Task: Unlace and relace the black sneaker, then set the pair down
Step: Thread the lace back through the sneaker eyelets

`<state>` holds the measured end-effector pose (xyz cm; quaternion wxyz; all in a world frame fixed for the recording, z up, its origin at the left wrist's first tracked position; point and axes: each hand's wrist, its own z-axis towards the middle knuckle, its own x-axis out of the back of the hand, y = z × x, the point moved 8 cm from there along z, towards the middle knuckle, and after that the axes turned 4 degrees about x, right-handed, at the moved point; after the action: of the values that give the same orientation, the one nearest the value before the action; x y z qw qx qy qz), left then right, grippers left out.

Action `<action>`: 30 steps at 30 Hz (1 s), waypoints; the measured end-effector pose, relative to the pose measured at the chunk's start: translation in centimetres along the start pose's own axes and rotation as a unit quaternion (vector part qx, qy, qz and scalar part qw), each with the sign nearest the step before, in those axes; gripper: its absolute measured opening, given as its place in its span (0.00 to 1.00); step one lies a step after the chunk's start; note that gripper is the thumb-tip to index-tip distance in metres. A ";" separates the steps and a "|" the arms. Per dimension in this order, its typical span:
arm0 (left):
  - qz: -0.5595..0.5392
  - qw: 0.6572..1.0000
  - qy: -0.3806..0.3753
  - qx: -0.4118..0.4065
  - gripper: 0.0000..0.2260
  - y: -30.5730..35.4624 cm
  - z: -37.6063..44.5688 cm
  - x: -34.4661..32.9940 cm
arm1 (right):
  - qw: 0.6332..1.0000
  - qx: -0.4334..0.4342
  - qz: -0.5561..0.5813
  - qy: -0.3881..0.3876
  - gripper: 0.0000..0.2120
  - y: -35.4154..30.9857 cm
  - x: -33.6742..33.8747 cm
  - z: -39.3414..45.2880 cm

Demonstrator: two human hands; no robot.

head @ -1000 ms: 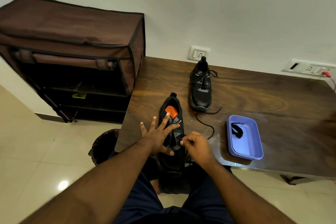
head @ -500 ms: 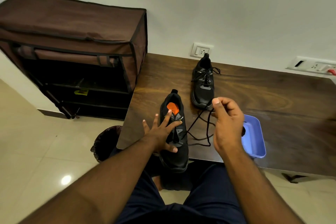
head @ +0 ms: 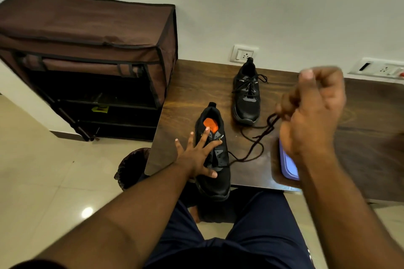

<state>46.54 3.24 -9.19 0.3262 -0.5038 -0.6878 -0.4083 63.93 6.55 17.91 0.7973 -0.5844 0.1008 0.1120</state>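
Note:
A black sneaker with an orange insole lies at the front edge of the dark wooden table, toe towards me. My left hand presses flat on its tongue with spread fingers. My right hand is raised to the right, blurred, pinching the black lace, which runs down in loops to the sneaker's lower eyelets. The second black sneaker, laced, stands farther back near the wall.
A purple tray sits on the table, mostly hidden behind my right arm. A brown fabric shoe rack stands left of the table. A dark bin is below the table's left corner. Wall sockets are behind.
My right hand has lifted up and to the right from the sneaker, drawing the lace out with it. My left hand stays pressed on the tongue.

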 end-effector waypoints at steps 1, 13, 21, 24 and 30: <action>0.002 1.000 0.000 -0.004 0.47 0.2 0.1 0.1 | 1.000 0.015 0.002 -0.020 0.09 -0.9 -0.2 1.9; -0.158 0.978 0.133 0.032 0.49 -0.3 -2.4 0.9 | 0.801 -0.034 -0.541 -0.256 0.28 16.8 1.1 2.9; -0.371 0.902 0.220 0.015 0.17 -1.3 -3.9 -0.7 | 0.753 -0.079 -0.527 -0.387 0.33 22.7 2.2 -8.2; -0.351 0.906 0.238 -0.006 0.12 -0.9 -3.8 -0.2 | 0.747 -0.122 -0.517 -0.400 0.42 23.9 2.1 -8.4; -0.413 0.878 0.241 -0.018 0.06 -1.5 -3.9 0.1 | 0.682 -0.151 -0.583 -0.415 0.54 24.9 2.3 -8.2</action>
<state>45.20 -0.47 -7.67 0.2744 -0.0655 -0.7258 -0.6274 58.56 6.14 -7.81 0.5626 -0.5312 -0.6198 -0.1305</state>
